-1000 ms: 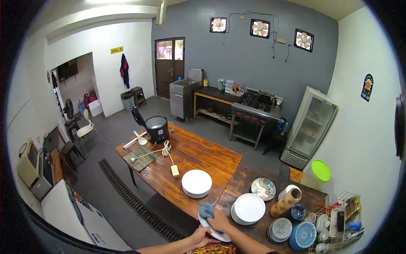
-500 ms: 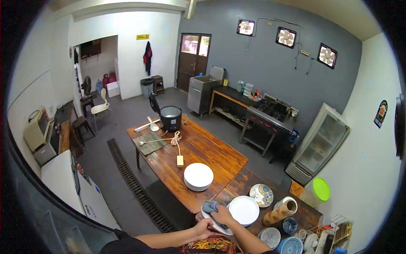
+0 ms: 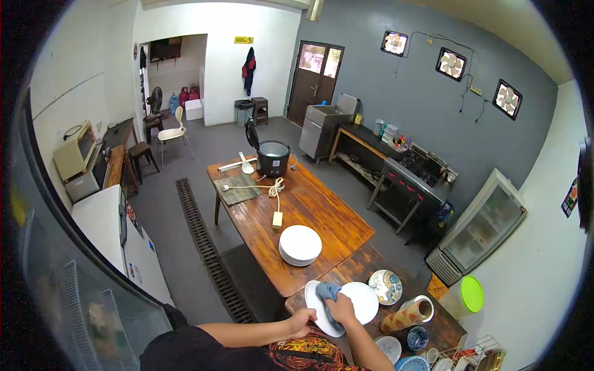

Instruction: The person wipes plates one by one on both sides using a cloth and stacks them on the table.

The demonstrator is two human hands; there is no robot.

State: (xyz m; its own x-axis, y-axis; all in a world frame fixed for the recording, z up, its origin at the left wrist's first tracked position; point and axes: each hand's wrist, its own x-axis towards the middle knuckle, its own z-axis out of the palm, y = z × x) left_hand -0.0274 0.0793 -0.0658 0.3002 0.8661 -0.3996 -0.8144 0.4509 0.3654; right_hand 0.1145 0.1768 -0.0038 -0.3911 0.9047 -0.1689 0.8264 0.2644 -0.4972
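Note:
A white plate [image 3: 314,298] is tilted up over the near edge of the table, its left rim gripped by my left hand [image 3: 302,322]. My right hand [image 3: 341,308] presses a blue-grey cloth [image 3: 327,290] on the plate's face. Just to the right, a stack of white plates [image 3: 361,302] sits partly behind my right hand. Farther forward stands another stack of white plates [image 3: 300,243] on the wooden table [image 3: 328,216]. A patterned plate [image 3: 385,287] lies to the right of the nearer stack.
An open rice cooker [image 3: 273,159], a white ladle [image 3: 246,164] and a power strip [image 3: 277,220] with its cord are on the table's far part. At right are a patterned roll [image 3: 402,316], bowls [image 3: 417,337] and a wire rack [image 3: 473,352]. A fridge [image 3: 476,226] stands beyond.
The view has swung left, so the room appears farther right. The plate in my hands is raised and tilted more, and the cloth has shifted on its face.

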